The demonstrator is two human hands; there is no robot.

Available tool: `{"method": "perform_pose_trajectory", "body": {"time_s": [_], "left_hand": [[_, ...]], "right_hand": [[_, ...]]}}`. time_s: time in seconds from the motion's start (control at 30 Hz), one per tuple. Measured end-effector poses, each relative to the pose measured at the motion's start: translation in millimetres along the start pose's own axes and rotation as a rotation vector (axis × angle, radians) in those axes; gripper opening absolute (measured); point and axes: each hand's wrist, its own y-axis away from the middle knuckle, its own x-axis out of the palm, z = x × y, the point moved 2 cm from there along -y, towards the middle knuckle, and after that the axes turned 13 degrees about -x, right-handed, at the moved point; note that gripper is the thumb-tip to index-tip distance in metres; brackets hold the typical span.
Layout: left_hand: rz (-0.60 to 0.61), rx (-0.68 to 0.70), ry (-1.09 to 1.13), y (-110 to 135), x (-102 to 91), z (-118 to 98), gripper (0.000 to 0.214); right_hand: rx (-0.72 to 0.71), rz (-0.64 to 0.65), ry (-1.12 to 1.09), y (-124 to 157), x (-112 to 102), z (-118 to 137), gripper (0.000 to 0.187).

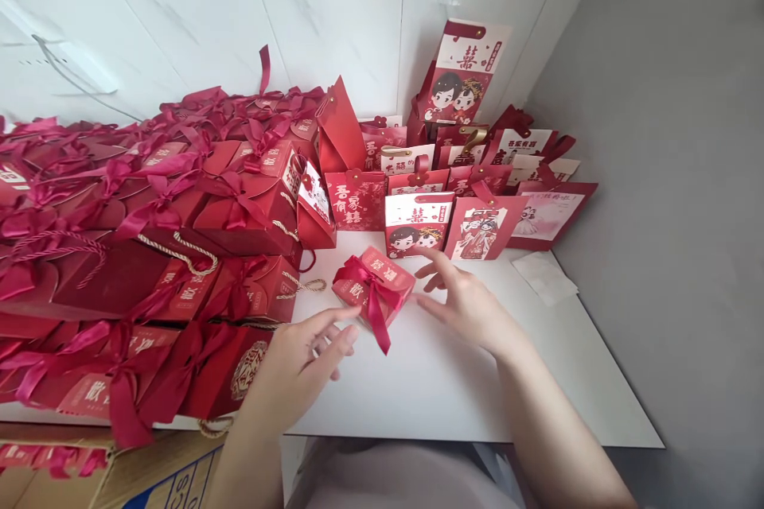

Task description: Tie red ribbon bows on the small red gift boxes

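A small red gift box [382, 270] tied with a crimson ribbon bow [376, 310] rests at an angle on the white table [406, 390]. On its left side is my left hand [313, 358], fingers loosely curved and apart, with nothing held. My right hand [459, 298] is at the box's right side, thumb and fingers spread. The right fingertips come close to the box's edge; whether they touch it I cannot tell. Pink and white lettering shows on the box's lid.
Stacked red ribboned boxes [196, 199] fill the table's left side. Behind the single box stand several red and white gift boxes [418, 219]. A white paper [544, 278] lies at right, near the grey wall [668, 175]. An open cardboard box [161, 465] sits below the front edge.
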Motion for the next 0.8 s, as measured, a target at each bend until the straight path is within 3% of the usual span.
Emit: {"method": "perform_pose_trajectory", "body": {"time_s": [0.13,0.2,0.3,0.4,0.53,0.63,0.8], "left_hand": [[-0.417,0.053,0.067,-9,-12.9,-5,0.032],[-0.542,0.132,0.075,-18,-12.7,-11,0.029],[-0.514,0.214,0.013,-33,-5.9,-16,0.031],[-0.445,0.174,-0.019,-43,0.4,-15,0.027],[-0.418,0.11,0.002,-43,1.8,-14,0.018],[-0.314,0.072,0.037,-39,2.3,-14,0.025],[-0.178,0.118,0.046,-31,7.4,-13,0.026]], "right_hand": [[0.07,-0.195,0.047,-4,-3,-7,0.029],[0.068,-0.187,-0.017,-5,-2,-4,0.031],[0.078,-0.072,-0.197,-5,5,6,0.048],[0.089,-0.012,-0.307,-5,14,13,0.049],[0.064,-0.061,-0.331,-6,20,13,0.036],[0.065,-0.113,-0.385,-7,20,9,0.028],[0.118,-0.157,-0.502,-8,22,5,0.036]]}}
